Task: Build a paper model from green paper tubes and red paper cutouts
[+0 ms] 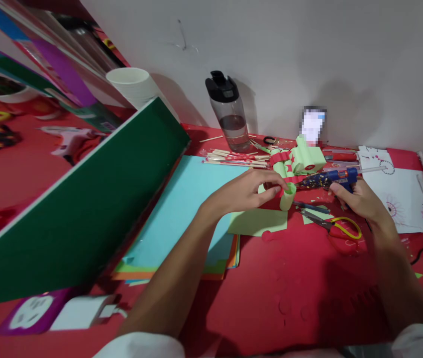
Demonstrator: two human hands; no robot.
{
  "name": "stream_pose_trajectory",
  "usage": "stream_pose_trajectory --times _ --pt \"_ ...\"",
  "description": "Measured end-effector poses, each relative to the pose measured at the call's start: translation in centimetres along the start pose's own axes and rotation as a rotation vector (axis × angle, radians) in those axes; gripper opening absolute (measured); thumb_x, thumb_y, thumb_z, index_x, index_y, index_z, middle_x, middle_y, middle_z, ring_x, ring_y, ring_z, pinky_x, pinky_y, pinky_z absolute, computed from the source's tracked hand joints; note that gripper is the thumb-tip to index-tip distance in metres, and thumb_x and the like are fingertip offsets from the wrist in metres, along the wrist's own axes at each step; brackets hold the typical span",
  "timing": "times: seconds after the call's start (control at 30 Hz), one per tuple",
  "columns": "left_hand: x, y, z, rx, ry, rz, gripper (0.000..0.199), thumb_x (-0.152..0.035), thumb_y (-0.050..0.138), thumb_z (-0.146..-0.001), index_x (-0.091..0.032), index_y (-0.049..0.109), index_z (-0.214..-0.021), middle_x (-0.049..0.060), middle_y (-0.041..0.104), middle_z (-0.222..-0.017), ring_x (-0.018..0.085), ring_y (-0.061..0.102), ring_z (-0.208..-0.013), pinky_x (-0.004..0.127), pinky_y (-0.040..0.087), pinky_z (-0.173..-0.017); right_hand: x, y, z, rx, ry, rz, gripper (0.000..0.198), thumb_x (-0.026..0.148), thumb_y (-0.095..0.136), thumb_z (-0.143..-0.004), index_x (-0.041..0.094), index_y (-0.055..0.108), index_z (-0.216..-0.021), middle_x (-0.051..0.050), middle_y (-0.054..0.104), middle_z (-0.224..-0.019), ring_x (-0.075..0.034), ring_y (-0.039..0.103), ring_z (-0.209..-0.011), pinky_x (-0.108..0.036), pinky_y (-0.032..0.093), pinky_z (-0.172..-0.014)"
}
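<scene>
My right hand [361,199] grips a blue hot glue gun [325,179] with a clear glue stick out of its back. The gun's nozzle points left at the rim of a small light-green paper tube [288,199]. Fingers of my left hand [256,188] close on the top of that tube, which stands nearly upright. A scrap of red shows by the fingertips; I cannot tell what it is. Just behind lies a green paper model [306,158] with rolled tubes and red strips. Yellow-and-red-handled scissors [340,228] rest below the gun.
Blue sheets [196,199] top a paper stack to the left, beside a slanting green board [95,199]. A water bottle [230,117], wooden sticks [239,158] and a phone [313,125] line the wall. Patterned white paper [401,199] lies right; a white charger [82,312] sits front left.
</scene>
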State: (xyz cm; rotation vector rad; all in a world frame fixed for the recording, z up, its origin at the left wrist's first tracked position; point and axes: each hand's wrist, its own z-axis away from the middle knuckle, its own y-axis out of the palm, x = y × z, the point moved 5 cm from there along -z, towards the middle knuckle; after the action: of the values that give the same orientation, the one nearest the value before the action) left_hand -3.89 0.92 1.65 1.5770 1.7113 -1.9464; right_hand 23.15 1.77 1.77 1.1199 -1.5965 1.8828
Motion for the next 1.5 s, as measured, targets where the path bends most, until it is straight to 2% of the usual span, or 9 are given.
stream_pose_trajectory --times 0.17,0.5,0.67,0.83,1.0,1.1,1.2,1.33,1.5 --pt "0.0 0.1 0.0 0.01 -0.001 0.002 0.028 -0.029 0.052 -0.101 -0.019 0.077 -0.108 0.005 0.08 -0.105 0.017 0.071 -0.089 0.028 0.052 -0.083 -0.2 -0.2 -0.1 -0.01 0.0 0.026 0.048 0.066 0.064 -0.093 0.02 0.076 -0.094 -0.002 0.067 -0.063 -0.023 0.067 -0.068 -0.032 0.053 -0.066" --pt "-0.7 0.0 0.1 0.036 0.003 0.0 0.027 -0.029 0.051 -0.101 -0.019 0.076 -0.107 0.005 0.079 -0.103 0.017 0.07 -0.087 0.029 0.052 -0.083 0.1 -0.3 0.1 0.001 0.001 0.041 0.042 0.061 0.066 -0.095 0.021 0.076 -0.087 0.0 0.058 -0.05 -0.021 0.064 -0.058 -0.03 0.052 -0.059" --pt "-0.6 0.1 0.0 0.044 -0.001 0.0 0.027 -0.032 0.053 -0.102 -0.02 0.077 -0.106 0.005 0.079 -0.102 0.018 0.07 -0.087 0.028 0.052 -0.082 -0.1 -0.5 0.1 0.006 0.008 0.055 0.045 0.063 0.066 -0.094 0.02 0.076 -0.086 0.0 0.06 -0.052 -0.021 0.065 -0.06 -0.03 0.051 -0.06" --pt "-0.4 0.0 0.1 0.031 -0.016 0.043 0.028 -0.037 0.054 -0.103 -0.02 0.075 -0.108 0.005 0.078 -0.101 0.017 0.069 -0.086 0.026 0.05 -0.074 -0.4 -0.6 0.1 0.017 0.009 0.067 0.046 0.064 0.067 -0.093 0.02 0.075 -0.085 0.0 0.062 -0.053 -0.021 0.064 -0.058 -0.03 0.05 -0.059" --pt "0.9 -0.9 0.5 -0.006 -0.104 0.114 0.027 -0.043 0.058 -0.099 -0.019 0.07 -0.102 0.004 0.073 -0.089 0.017 0.067 -0.076 0.026 0.051 -0.068 -0.2 -0.7 0.2 0.03 0.003 0.098 0.044 0.063 0.066 -0.095 0.021 0.075 -0.086 0.001 0.059 -0.051 -0.021 0.063 -0.057 -0.03 0.05 -0.06" --pt "2.6 -0.4 0.8 0.119 -0.187 0.123 0.021 -0.039 0.059 -0.097 -0.019 0.066 -0.099 0.003 0.072 -0.085 0.016 0.067 -0.068 0.026 0.049 -0.063 0.0 -0.7 0.3 0.028 -0.006 0.083 0.042 0.062 0.066 -0.095 0.022 0.076 -0.087 0.002 0.057 -0.048 -0.02 0.062 -0.055 -0.03 0.05 -0.059" --pt "3.8 0.8 0.8 0.283 -0.181 0.042 0.013 -0.029 0.057 -0.094 -0.019 0.066 -0.093 0.003 0.072 -0.084 0.016 0.066 -0.069 0.026 0.046 -0.064 0.3 -0.7 0.4 0.031 -0.012 0.063 0.041 0.061 0.066 -0.095 0.023 0.075 -0.084 0.002 0.055 -0.047 -0.02 0.061 -0.054 -0.031 0.05 -0.057" --pt "4.4 1.8 0.6 0.324 -0.191 -0.047 0.014 -0.025 0.057 -0.093 -0.02 0.069 -0.097 0.005 0.074 -0.092 0.019 0.066 -0.077 0.028 0.045 -0.067 0.5 -0.7 0.4 0.032 -0.015 0.059 0.041 0.061 0.066 -0.095 0.022 0.074 -0.083 0.001 0.057 -0.048 -0.021 0.063 -0.056 -0.031 0.051 -0.057" --pt "3.2 1.6 0.2 0.176 -0.106 0.014 0.033 -0.036 0.064 -0.096 -0.021 0.066 -0.125 0.01 0.071 -0.125 0.024 0.066 -0.105 0.033 0.05 -0.085 0.6 -0.7 0.4 0.035 -0.005 0.074 0.041 0.06 0.066 -0.095 0.022 0.074 -0.081 0.001 0.058 -0.049 -0.021 0.064 -0.058 -0.031 0.051 -0.059"
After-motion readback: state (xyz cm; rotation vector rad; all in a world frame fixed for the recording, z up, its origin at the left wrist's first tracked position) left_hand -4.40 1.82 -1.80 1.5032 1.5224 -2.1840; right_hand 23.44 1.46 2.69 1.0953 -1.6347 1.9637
